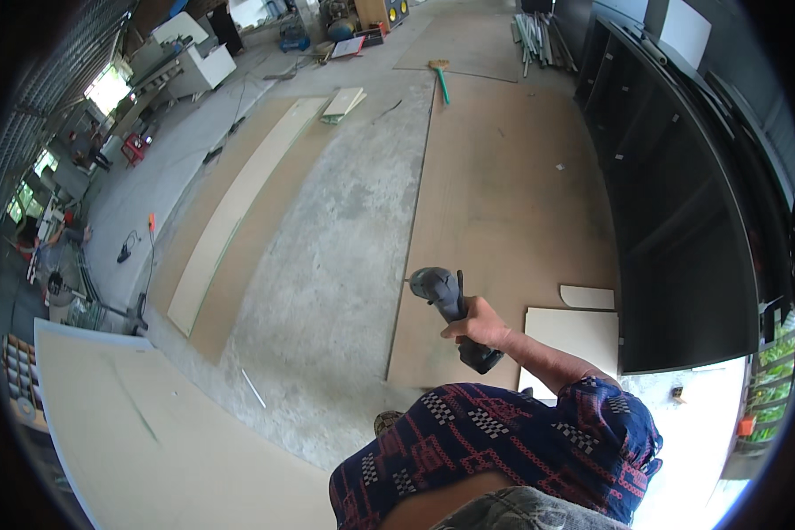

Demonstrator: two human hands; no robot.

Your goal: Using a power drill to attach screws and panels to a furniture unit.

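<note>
A dark grey cordless drill [446, 300] is held by the handle in my right hand [481, 324]. Its nose points to the left, and the battery base shows below my closed fingers. The drill is in the air above a large brown sheet [503, 203] on the floor. Just beyond my forearm, a cream board [583, 331] lies on this sheet, with a smaller cream piece [587, 297] that has a rounded corner behind it. My left hand is not in view; only bare skin shows below my patterned sleeve.
To the right stands a long black cabinet frame [680, 212]. On the left, a long narrow board [238, 212] lies on brown sheeting. A large pale panel [150, 424] fills the near left. Farther off are a green-handled broom [442, 84], metal strips [539, 42] and a red stool [134, 148].
</note>
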